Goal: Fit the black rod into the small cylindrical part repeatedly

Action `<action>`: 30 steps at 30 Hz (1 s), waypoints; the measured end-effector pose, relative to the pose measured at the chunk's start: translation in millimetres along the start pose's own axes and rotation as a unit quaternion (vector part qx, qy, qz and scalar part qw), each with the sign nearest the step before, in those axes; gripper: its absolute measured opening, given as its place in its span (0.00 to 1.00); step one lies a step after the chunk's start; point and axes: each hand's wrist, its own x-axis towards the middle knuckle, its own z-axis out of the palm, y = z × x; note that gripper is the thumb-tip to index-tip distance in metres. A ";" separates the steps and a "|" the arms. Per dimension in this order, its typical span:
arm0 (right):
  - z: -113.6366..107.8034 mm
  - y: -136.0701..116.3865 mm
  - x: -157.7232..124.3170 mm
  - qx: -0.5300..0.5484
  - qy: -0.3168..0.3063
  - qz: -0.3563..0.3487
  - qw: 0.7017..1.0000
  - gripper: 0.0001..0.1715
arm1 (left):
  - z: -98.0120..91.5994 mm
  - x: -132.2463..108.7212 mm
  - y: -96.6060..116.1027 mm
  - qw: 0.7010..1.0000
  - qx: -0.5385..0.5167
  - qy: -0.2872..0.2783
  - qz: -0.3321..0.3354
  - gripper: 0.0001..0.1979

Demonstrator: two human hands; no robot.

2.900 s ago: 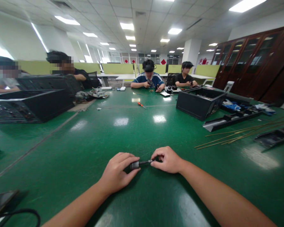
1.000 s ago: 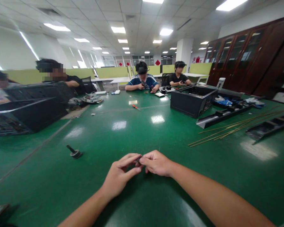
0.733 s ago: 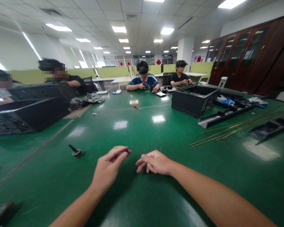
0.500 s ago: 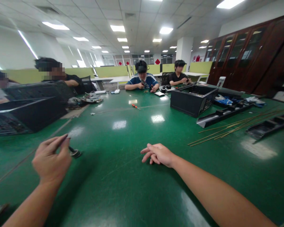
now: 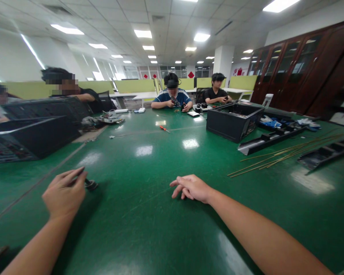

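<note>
My left hand (image 5: 65,193) is closed in a pinch low over the table at the left. Whatever sits between its fingertips, if anything, is hidden; a dark edge shows there. Just beyond those fingers is a small dark round piece with a short stem (image 5: 91,185); I cannot tell whether they touch it. My right hand (image 5: 191,188) lies at the middle of the green table (image 5: 149,229), palm turned inward, its fingers loosely apart and holding nothing.
An orange-handled screwdriver (image 5: 163,128) lies farther out. Black computer cases (image 5: 226,124) stand at both sides. Thin brass-coloured rods (image 5: 275,156) and black metal rails (image 5: 271,140) lie right. Several people sit around; one (image 5: 172,97) works opposite.
My left hand has shifted slightly down, its pinch still closed. My right hand stays in place. The co-worker at the back right has lowered their hands a little.
</note>
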 end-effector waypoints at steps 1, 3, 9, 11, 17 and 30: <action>0.3 -0.1 0.0 -0.002 0.000 0.001 1.000 0.30 | 0.1 -0.1 -1.3 1.000 0.000 0.004 -0.004 0.22; 0.9 -0.1 -0.3 -0.006 0.001 0.002 1.000 0.30 | -0.1 -0.2 -3.2 1.000 -0.002 0.009 -0.013 0.22; 1.0 1.1 -1.8 -0.016 0.002 -0.002 1.000 0.30 | -3.1 3.3 2.9 0.996 -0.027 -0.021 -0.079 0.23; 0.7 1.3 -2.1 -0.020 0.003 -0.004 1.000 0.29 | -4.1 5.2 4.1 0.988 -0.013 -0.087 -0.127 0.27; 0.6 0.6 -2.1 -0.030 0.001 -0.002 1.000 0.29 | -4.9 5.5 -8.3 0.946 0.100 -0.264 -0.158 0.31; 1.2 1.6 -7.7 -0.074 0.008 -0.050 0.996 0.37 | -21.8 -59.8 110.4 0.913 -0.129 -0.331 0.201 0.19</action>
